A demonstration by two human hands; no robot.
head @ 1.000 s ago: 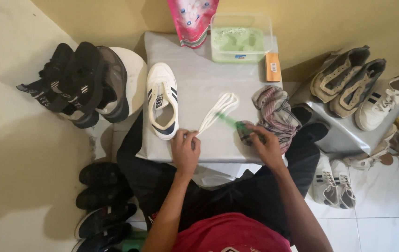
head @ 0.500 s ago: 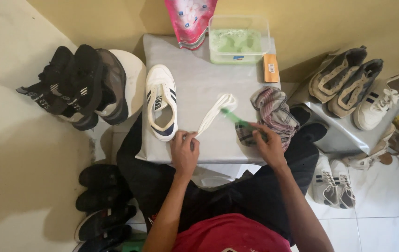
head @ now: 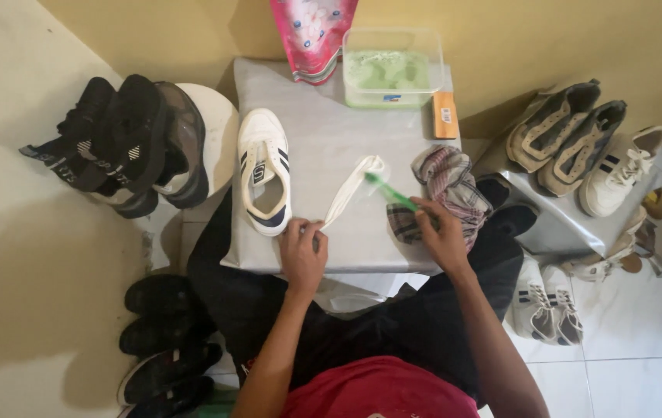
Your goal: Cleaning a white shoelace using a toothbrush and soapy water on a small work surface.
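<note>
A white shoelace is pinned at its near end under the pressed-together fingers of the left hand, approx. centre of the grey table. A green toothbrush is pinched in the right hand, bristles on the lace's looped far end. Bare tabletop is left btwn the white sneaker and checked cloth. At the far edge are set a pink pouch, a clear tub w/ green contents, and an orange box.

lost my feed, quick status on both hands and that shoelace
Left hand pins white shoelace end on grey board. Right hand holds green toothbrush, bristles on lace's far end. Checked cloth beside right hand; nothing in the way.
</note>
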